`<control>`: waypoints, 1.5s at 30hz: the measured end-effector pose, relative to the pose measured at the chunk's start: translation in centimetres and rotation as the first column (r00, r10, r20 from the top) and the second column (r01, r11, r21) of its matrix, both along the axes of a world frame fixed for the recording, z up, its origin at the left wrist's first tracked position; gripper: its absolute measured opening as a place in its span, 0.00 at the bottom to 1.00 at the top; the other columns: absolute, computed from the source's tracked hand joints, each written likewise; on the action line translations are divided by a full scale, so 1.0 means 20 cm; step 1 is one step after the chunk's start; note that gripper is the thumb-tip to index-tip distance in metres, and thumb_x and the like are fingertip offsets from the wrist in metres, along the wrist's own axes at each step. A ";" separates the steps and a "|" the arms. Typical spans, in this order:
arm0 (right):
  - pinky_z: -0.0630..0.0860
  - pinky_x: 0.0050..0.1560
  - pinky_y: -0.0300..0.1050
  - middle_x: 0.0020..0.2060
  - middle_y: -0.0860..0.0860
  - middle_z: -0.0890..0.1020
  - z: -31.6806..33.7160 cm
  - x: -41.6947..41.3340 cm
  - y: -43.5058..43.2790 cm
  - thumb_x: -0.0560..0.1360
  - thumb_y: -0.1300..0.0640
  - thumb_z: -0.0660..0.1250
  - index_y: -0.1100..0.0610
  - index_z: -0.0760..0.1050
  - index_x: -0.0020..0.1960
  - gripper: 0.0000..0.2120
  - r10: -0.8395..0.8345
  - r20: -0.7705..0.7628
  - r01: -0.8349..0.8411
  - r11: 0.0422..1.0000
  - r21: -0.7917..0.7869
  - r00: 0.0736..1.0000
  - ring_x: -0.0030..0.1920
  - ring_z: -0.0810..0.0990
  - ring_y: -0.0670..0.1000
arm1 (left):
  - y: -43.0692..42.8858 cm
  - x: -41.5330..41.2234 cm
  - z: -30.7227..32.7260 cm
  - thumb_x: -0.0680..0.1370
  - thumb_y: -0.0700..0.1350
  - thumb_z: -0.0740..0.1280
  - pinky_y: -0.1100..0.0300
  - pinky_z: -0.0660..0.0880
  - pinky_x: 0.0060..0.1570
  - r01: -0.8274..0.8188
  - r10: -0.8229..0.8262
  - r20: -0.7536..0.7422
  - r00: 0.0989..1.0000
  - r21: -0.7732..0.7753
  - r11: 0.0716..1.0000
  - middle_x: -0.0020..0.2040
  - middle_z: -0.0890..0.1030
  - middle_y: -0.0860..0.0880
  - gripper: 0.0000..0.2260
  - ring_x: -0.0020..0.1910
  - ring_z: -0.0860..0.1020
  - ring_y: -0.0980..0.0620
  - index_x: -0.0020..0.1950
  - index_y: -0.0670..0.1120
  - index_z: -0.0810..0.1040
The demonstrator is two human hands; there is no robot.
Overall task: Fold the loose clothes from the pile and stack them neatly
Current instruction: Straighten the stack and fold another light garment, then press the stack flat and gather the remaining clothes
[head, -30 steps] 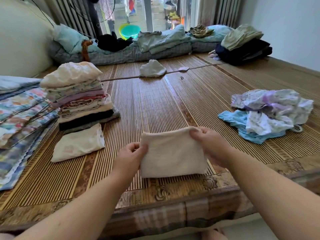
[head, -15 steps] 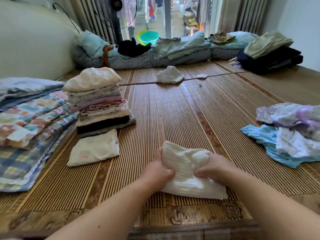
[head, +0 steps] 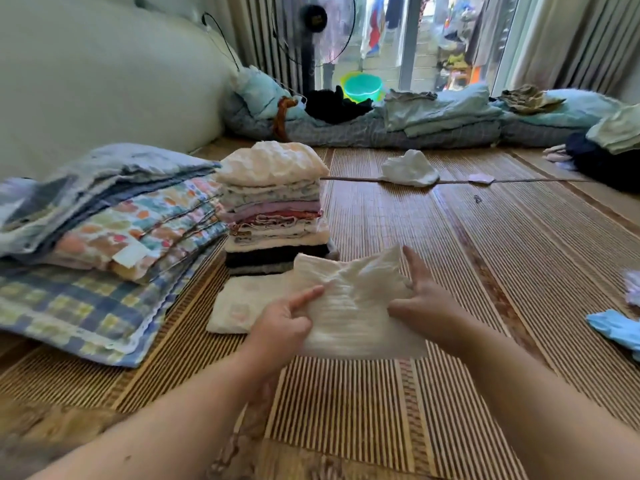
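I hold a folded white ribbed cloth [head: 353,306] just above the bamboo mat, partly over a flat cream folded garment [head: 242,306]. My left hand [head: 284,323] grips its left edge, fingers curled under and index finger lying on top. My right hand [head: 426,299] holds the right edge, thumb on top and fingers behind it. A tall stack of folded clothes [head: 273,206] stands just behind the cream garment. The loose pile shows only at the right edge as a blue garment [head: 616,329] and a pale patterned bit [head: 633,285].
Folded patterned blankets [head: 104,244] lie left of the stack. A crumpled white cloth [head: 408,173] sits farther back on the bamboo mat [head: 485,271]. Rolled bedding [head: 415,123], a fan [head: 311,36] and dark clothes [head: 602,161] line the far side.
Both hands have carried the white cloth left and away from me, from the mat's near edge toward the cream garment by the stack. My view has swung left, so the loose pile is mostly out of frame.
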State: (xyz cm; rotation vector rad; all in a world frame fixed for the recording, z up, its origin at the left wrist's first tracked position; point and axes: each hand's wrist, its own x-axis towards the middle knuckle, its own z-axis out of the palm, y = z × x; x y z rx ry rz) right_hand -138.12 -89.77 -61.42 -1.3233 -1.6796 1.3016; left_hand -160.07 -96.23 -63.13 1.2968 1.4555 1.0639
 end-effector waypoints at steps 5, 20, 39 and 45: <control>0.81 0.41 0.45 0.54 0.52 0.79 0.01 -0.51 0.15 0.71 0.68 0.67 0.40 0.48 0.77 0.45 0.027 -0.120 -0.014 0.994 0.109 0.992 0.45 0.82 0.50 | 0.15 -0.52 0.08 0.74 0.35 0.63 0.65 0.78 0.40 -0.158 0.167 -0.164 0.972 0.069 0.985 0.60 0.74 0.56 0.25 0.50 0.78 0.53 0.58 0.65 0.77; 0.67 0.66 0.45 0.74 0.46 0.62 -0.19 -0.55 0.12 0.74 0.52 0.69 0.42 0.57 0.75 0.34 0.090 0.510 -0.251 0.933 0.256 0.855 0.71 0.66 0.49 | 0.31 -0.64 -0.15 0.71 0.58 0.65 0.41 0.46 0.74 -0.207 -0.114 -0.876 0.468 -0.234 0.950 0.77 0.33 0.45 0.31 0.76 0.41 0.37 0.71 0.71 0.57; 0.69 0.65 0.55 0.71 0.54 0.65 -0.09 1.46 -0.29 0.72 0.46 0.66 0.45 0.59 0.74 0.33 -0.563 0.712 0.494 0.800 0.341 0.419 0.67 0.68 0.59 | 0.23 1.51 -0.09 0.73 0.56 0.68 0.39 0.44 0.72 0.642 -0.389 -0.882 0.266 -0.138 0.754 0.78 0.37 0.56 0.34 0.77 0.39 0.44 0.73 0.67 0.53; 0.70 0.65 0.47 0.71 0.52 0.68 -0.22 1.92 -0.43 0.70 0.46 0.73 0.44 0.64 0.74 0.35 -0.607 0.642 0.636 0.736 0.232 0.469 0.67 0.70 0.56 | 0.34 2.05 -0.13 0.75 0.59 0.64 0.42 0.57 0.73 0.780 -0.384 -0.920 0.080 -0.181 0.599 0.80 0.46 0.52 0.37 0.77 0.51 0.45 0.78 0.56 0.47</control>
